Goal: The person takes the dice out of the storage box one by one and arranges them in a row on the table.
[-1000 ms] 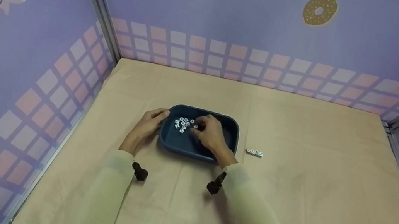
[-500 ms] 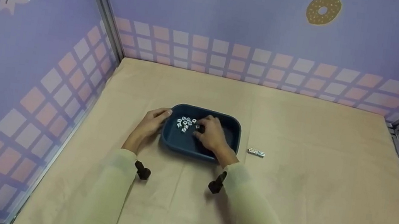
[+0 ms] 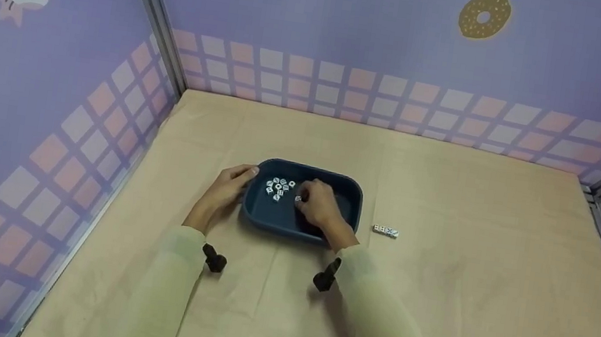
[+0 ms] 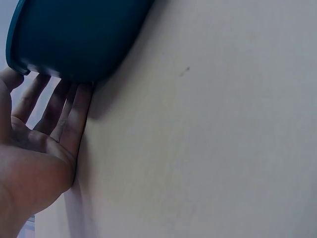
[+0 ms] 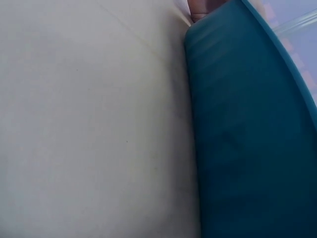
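A dark blue rectangular tray (image 3: pixel 291 233) sits on the cloth-covered table. Several small white dice (image 3: pixel 278 187) lie loose in its left half. My left hand (image 3: pixel 226 186) rests against the tray's left end, its thumb at the rim; the left wrist view shows its fairly straight fingers (image 4: pixel 74 116) touching the outer wall. Inside the tray, my right hand (image 3: pixel 320 203) has curled fingers with a white die (image 3: pixel 298 198) at their tips. Part of that die is hidden by the fingers. In the right wrist view the tray's outer wall (image 5: pixel 252 129) hides the right fingers.
To the right of the tray, a short row of dice (image 3: pixel 386 231) lies on the beige cloth (image 3: pixel 472 245). Purple patterned panels (image 3: pixel 367 25) enclose the table at the back and both sides. A dark wrist-camera mount hangs beneath each sleeve.
My right hand has shifted slightly right and towards me inside the tray, its fingers drawing closer around a die, which moved with it. The left hand stays at the tray's end.
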`<state>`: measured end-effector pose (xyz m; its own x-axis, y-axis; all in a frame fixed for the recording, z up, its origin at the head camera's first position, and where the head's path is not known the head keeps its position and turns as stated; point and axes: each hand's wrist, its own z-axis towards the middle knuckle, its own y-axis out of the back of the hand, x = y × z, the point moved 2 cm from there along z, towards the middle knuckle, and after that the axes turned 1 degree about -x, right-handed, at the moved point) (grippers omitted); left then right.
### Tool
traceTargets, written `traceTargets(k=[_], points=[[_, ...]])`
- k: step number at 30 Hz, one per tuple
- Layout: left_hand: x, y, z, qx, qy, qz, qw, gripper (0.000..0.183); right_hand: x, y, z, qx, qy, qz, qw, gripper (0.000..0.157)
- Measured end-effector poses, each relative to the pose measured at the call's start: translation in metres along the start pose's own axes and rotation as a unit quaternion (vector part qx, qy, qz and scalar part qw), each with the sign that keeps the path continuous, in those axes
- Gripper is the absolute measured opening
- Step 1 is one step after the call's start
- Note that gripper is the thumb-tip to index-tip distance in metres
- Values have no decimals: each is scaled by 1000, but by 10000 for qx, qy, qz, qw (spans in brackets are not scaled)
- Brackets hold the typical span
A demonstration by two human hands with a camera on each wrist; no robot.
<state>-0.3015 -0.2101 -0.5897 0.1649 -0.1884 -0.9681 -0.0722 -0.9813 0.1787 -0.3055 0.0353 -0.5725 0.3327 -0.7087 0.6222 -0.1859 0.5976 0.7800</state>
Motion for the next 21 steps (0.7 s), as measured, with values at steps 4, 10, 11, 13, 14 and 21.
traceTargets(k=[4, 10, 11, 13, 14, 21], points=[[-2, 1, 0, 7, 29, -35, 10000, 54, 4, 3, 2, 190, 1, -122, 9997, 8], [-2, 3, 1, -25, -16, 48, 10000, 57, 9, 11, 3, 614, 276, -282, 9973, 9], [-2, 3, 1, -28, -8, 37, 10000, 57, 9, 13, 3, 684, 361, -267, 9966, 9], [-1, 3, 0, -13, 22, 1, 10000, 57, 10, 19, 1, 793, 533, -193, 9952, 9], [-1, 2, 1, -13, 29, -29, 10000, 56, 10, 23, -1, 838, 609, -114, 9946, 9], [2, 0, 1, -59, 66, -205, 9997, 53, 7, 64, -23, 562, 1215, 394, 9902, 9]])
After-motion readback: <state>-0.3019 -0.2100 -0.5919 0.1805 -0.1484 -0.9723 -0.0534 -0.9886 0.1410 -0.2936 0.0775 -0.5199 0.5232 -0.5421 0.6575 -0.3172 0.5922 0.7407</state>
